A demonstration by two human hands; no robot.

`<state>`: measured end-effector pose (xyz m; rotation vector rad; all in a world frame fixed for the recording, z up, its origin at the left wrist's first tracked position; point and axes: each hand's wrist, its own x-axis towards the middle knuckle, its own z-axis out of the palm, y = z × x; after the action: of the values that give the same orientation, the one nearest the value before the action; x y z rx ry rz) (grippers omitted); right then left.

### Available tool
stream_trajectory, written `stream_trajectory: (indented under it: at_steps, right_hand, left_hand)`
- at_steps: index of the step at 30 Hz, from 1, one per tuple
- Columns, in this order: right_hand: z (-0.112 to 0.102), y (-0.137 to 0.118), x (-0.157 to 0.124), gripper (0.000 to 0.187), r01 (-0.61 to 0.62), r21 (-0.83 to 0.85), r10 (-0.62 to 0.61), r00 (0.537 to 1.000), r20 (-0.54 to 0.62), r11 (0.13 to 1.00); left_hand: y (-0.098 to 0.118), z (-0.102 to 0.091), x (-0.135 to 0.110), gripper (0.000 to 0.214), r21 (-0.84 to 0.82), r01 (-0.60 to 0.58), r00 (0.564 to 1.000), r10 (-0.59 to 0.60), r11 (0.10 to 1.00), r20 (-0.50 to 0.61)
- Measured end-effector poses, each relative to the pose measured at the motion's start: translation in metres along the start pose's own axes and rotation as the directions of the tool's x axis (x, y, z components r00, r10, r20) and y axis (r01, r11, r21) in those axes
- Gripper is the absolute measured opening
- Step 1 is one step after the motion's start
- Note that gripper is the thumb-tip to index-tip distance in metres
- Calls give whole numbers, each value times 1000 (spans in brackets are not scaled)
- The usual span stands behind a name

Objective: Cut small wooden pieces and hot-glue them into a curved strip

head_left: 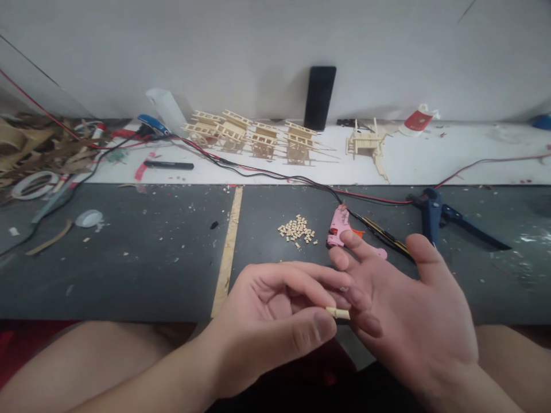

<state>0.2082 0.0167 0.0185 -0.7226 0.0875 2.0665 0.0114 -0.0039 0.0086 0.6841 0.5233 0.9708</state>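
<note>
Between the thumb and forefinger of my left hand (279, 321) is pinched a small pale wooden piece (338, 313), its free end pointing right. My right hand (413, 310) is turned palm up with its fingers spread and nothing gripped in it. The fingertips of both hands meet or overlap near the wooden piece; whether they touch I cannot tell. Beyond the hands, a pile of tiny pale wooden pieces (297, 229) lies on the dark table (172, 269). A pink glue gun (338, 225) rests just past my right fingertips.
Several small wooden cart models (262, 135) and a partly built wooden model (365, 143) line the white back strip. A black phone (320, 97) leans on the wall. A dark blue hand tool (431, 215) lies right. Cables (275, 172) cross the table; wood scraps (38, 149) lie left.
</note>
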Motion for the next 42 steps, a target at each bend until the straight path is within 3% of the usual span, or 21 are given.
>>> stream_trajectory:
  at_steps: [8, 15, 18, 20, 22, 23, 25, 27, 28, 29, 30, 32, 37, 42]
  right_hand:
    - [1, 3, 1, 68, 5, -23, -6, 999, -32, 1000]
    - [-6, -1, 0, 62, 67, -165, -72, 997, -25, 984]
    - [-9, -12, 0, 56, 179, -274, -173, 984, 44, 945]
    - [-9, -18, -3, 49, 286, -377, -276, 958, 82, 881]
    - [-8, -19, -9, 35, 425, -534, -438, 892, 111, 730]
    - [-8, -17, -13, 26, 493, -632, -535, 833, 143, 598]
    - [-8, -11, -21, 5, 583, -790, -694, 649, 310, 192]
    - [-8, -3, -25, 12, 585, -765, -652, 474, 592, -270]
    - [-8, 0, -26, 18, 578, -686, -561, 419, 714, -442]
    - [-9, 3, -25, 23, 583, -597, -457, 387, 801, -551]
    - [-9, 5, -23, 27, 594, -525, -370, 373, 851, -609]
    - [-10, 7, -19, 33, 615, -468, -290, 371, 882, -635]
    - [-12, 9, -14, 24, 609, -465, -275, 383, 882, -642]
    - [-7, 6, -16, 10, 573, -468, -252, 417, 873, -673]
  left_hand:
    - [-2, -3, 1, 12, 33, -45, 999, 46, 998, -27]
    - [2, -5, 2, 5, 47, -33, 995, 38, 998, -92]
    - [9, -5, 1, 4, 164, -55, 993, 70, 985, -92]
    - [15, -4, 0, 9, 349, -95, 988, 130, 932, -80]
    - [19, -2, -2, 15, 571, -155, 971, 230, 806, -62]
    - [21, -1, -3, 17, 664, -182, 957, 285, 725, -49]
    - [22, 1, -4, 19, 790, -210, 922, 385, 575, -35]
    - [21, 3, -4, 17, 855, -210, 887, 460, 474, -37]
    - [21, 3, -3, 17, 875, -205, 872, 488, 438, -40]
    - [21, 3, -3, 17, 891, -201, 860, 509, 406, -38]
    - [22, 4, -3, 17, 904, -202, 853, 521, 378, -27]
    - [23, 4, -3, 18, 918, -218, 852, 524, 330, 14]
    - [27, 3, -6, 19, 922, -309, 849, 504, 234, 157]
    - [27, 2, -6, 18, 914, -338, 845, 499, 224, 191]
